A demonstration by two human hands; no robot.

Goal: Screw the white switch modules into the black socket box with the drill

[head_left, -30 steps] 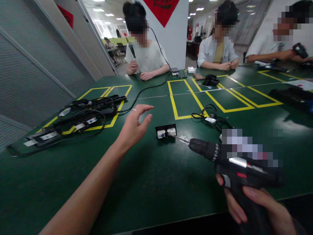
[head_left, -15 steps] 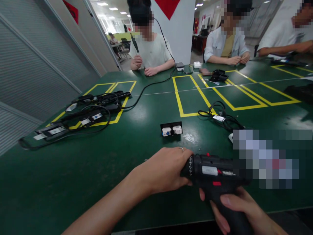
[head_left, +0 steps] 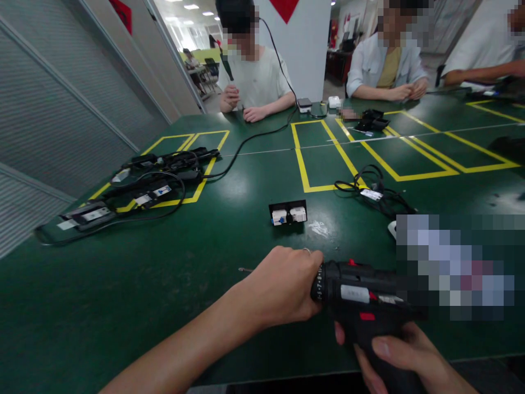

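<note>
A black cordless drill (head_left: 361,282) with red accents lies sideways in front of me, its nose toward the left. My right hand (head_left: 402,350) is wrapped round its handle from below. Around the front end, at the numbered collar, my left hand (head_left: 285,284) is closed over the chuck, which it hides. A thin metal bit (head_left: 246,269) sticks out past the left hand. Beyond the drill, apart from both hands, a small black panel with two white modules (head_left: 288,213) stands on the green table (head_left: 197,306).
Black cables and adapters (head_left: 147,186) lie in a yellow-taped area at left. A coiled cable (head_left: 375,191) is right of the panel, near a pixelated patch. Across the table sit several people; one person (head_left: 256,76) holds a dark stick-like tool. Black parts (head_left: 371,120) lie farther back.
Slightly more of the bit shows beyond my left hand. Both hands keep their grip on the drill, which sits almost where it was. The view has shifted a little.
</note>
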